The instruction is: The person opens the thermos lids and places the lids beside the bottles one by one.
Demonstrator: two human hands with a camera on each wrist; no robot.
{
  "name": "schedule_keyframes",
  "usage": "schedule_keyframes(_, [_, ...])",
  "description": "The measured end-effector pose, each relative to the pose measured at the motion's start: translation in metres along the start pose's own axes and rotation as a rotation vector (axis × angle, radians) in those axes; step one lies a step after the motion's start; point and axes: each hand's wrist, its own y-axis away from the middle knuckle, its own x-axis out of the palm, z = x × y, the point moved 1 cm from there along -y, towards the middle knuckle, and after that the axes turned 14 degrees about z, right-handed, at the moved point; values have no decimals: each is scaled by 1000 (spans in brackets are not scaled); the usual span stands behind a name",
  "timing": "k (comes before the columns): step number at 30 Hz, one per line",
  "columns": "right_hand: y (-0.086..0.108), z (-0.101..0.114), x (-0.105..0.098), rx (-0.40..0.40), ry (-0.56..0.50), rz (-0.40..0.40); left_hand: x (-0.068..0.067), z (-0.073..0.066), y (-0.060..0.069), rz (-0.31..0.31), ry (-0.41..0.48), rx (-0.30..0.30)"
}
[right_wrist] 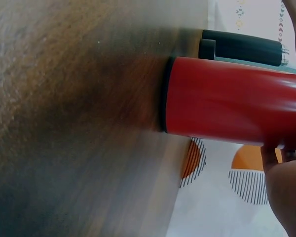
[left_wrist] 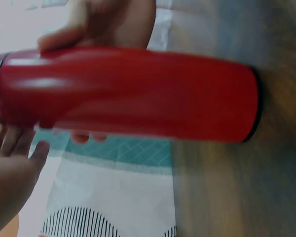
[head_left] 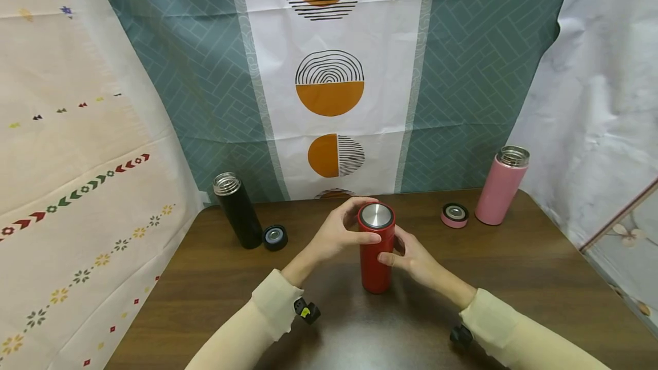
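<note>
A red thermos bottle [head_left: 376,273] stands upright near the middle of the wooden table [head_left: 205,313], its cap [head_left: 376,216] topped with a silver disc. My left hand [head_left: 341,232] grips around the cap end, thumb across the front and fingers behind. Lower down, my right hand [head_left: 415,258] holds the bottle's body from the right with thumb and fingers curled round it. The left wrist view shows the red body [left_wrist: 153,94] between both hands, a dark seam close to its upper end. Its black-rimmed base is close to the tabletop; whether it touches I cannot tell.
At the back left, an uncapped black bottle [head_left: 241,216] stands beside its black lid [head_left: 275,237]. An uncapped pink bottle [head_left: 501,190] is at the back right, its pink-edged lid [head_left: 454,216] lying left of it. A patterned curtain [head_left: 457,101] hangs behind the table.
</note>
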Motion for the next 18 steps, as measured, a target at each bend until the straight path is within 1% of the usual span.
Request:
schedule_keyframes(2, [0,0,0,-1,-6,-1,5,0,0,-35,10,9])
schedule_keyframes(3, [0,0,0,-2,-7,1,6,0,1,-43,10,11])
schedule_keyframes(5, [0,0,-1,-5,-8,6,7,0,1,-39,17,10])
schedule_keyframes(7, [0,1,-2,-2,-16,15,5,0,2,-4,18,4])
schedule_keyframes(10, [-1,2,-4,7,-20,29,-1,-1,2,82,4,-4])
schedule_keyframes(13, [-1,3,-5,13,-21,36,-9,-2,1,153,-37,-5])
schedule_keyframes(15, [0,2,-5,14,-20,37,-11,-1,-1,169,-61,-8])
schedule_keyframes(18, [0,1,-4,12,-22,36,-11,-1,-1,146,-69,-9])
